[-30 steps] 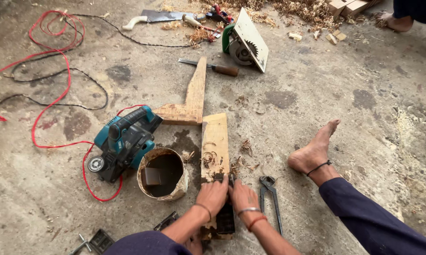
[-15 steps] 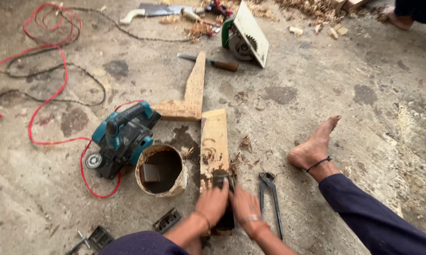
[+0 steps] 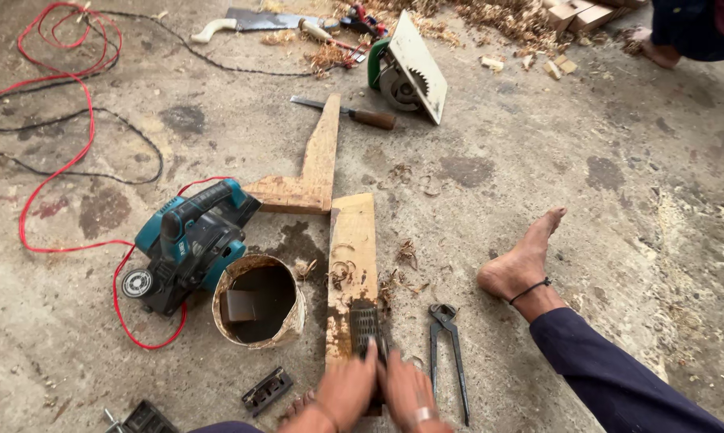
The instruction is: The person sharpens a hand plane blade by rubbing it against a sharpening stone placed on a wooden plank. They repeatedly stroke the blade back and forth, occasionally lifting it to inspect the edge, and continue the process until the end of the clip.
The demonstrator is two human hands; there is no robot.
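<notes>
At the bottom edge, the left hand (image 3: pixel 344 393) and right hand (image 3: pixel 406 391) lie side by side, blurred, both pressed down around one dark ridged hand tool (image 3: pixel 365 327) on the near end of a flat wooden plank (image 3: pixel 352 248), with one pair of metal pincers (image 3: pixel 448 346) just right of it and one bare foot (image 3: pixel 522 265) beyond. Left of the plank stand one round rusty tin (image 3: pixel 257 301) and one teal power planer (image 3: pixel 189 240) trailing a red cable (image 3: pixel 57 172); bare concrete floor (image 3: pixel 618 184) lies open to the right. Farther off lie one L-shaped wooden piece (image 3: pixel 310 176), one chisel (image 3: pixel 354 114), one circular saw (image 3: pixel 406 68) and wood shavings (image 3: pixel 490 16).
</notes>
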